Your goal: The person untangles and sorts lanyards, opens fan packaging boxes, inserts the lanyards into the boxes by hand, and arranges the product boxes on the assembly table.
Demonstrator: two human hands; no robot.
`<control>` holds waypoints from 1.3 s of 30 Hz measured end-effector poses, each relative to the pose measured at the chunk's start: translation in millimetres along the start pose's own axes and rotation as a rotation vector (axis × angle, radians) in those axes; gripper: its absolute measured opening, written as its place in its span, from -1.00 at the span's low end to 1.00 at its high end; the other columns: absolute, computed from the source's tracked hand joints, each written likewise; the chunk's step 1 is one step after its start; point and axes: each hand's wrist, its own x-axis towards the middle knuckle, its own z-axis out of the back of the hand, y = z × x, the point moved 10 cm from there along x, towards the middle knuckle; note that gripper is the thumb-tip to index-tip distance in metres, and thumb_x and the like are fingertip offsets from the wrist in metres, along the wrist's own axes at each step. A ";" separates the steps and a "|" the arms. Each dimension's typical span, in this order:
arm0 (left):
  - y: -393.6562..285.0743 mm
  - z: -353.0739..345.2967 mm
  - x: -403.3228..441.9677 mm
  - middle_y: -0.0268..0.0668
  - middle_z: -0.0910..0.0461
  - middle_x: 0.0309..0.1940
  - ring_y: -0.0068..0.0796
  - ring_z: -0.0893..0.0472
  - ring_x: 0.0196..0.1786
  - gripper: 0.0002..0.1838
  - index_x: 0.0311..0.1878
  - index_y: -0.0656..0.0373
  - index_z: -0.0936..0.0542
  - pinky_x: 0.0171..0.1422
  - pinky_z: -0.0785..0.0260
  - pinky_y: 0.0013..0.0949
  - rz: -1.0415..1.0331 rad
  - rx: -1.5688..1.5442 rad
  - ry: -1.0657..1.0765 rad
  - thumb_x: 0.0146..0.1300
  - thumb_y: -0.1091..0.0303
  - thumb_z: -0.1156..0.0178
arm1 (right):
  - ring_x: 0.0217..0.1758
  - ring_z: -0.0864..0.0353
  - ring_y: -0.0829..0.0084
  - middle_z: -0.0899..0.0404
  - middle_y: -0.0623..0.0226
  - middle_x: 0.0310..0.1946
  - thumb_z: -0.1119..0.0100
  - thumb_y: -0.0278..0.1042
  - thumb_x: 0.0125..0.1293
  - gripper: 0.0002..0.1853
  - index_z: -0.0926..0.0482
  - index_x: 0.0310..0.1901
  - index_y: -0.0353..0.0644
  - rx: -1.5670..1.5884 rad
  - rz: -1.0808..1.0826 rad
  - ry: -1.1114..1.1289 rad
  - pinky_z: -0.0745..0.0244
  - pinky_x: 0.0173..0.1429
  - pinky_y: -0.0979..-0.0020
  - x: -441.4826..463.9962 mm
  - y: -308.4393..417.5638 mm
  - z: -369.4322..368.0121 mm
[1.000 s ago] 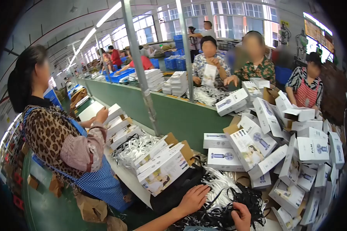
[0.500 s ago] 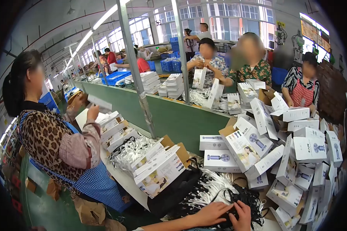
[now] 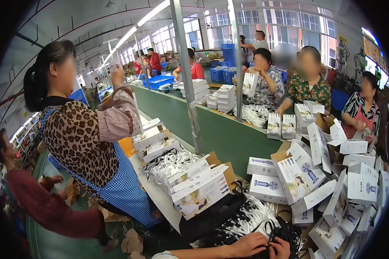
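At the bottom centre, my left hand point(image 3: 250, 245) rests over the pile of white cords point(image 3: 250, 216), its fingers bent and drawn together. My right hand point(image 3: 281, 248) is just beside it, with its fingertips closed at the black cords point(image 3: 289, 235). The two hands nearly touch. Black strands pass around the fingers; what each hand pinches is too small to make out. A black cloth or bag point(image 3: 212, 218) lies to the left of the cords.
Fan boxes point(image 3: 296, 177) are heaped on the right. Open boxes point(image 3: 203, 192) stand left of the cords. A co-worker in a blue checked apron point(image 3: 127, 181) stands at left; another person point(image 3: 52, 207) is behind. Several people sit beyond the green partition point(image 3: 220, 138).
The view has swung left. My hands have come together at the black cords. The co-worker at left has raised an arm, and a person in dark red has appeared at far left.
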 end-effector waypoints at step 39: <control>-32.3 61.3 12.1 -0.35 -0.45 -0.38 -0.52 -0.44 -0.28 -0.74 -0.33 0.24 -0.45 -0.11 -0.29 -0.43 0.126 -0.562 0.122 0.29 0.21 -0.15 | -0.23 -0.52 0.35 -0.47 0.15 -0.17 -0.02 -0.38 0.29 -0.81 -0.49 -0.12 -0.27 0.204 -0.134 -1.013 -0.51 -0.18 0.41 -86.5 -88.7 177.5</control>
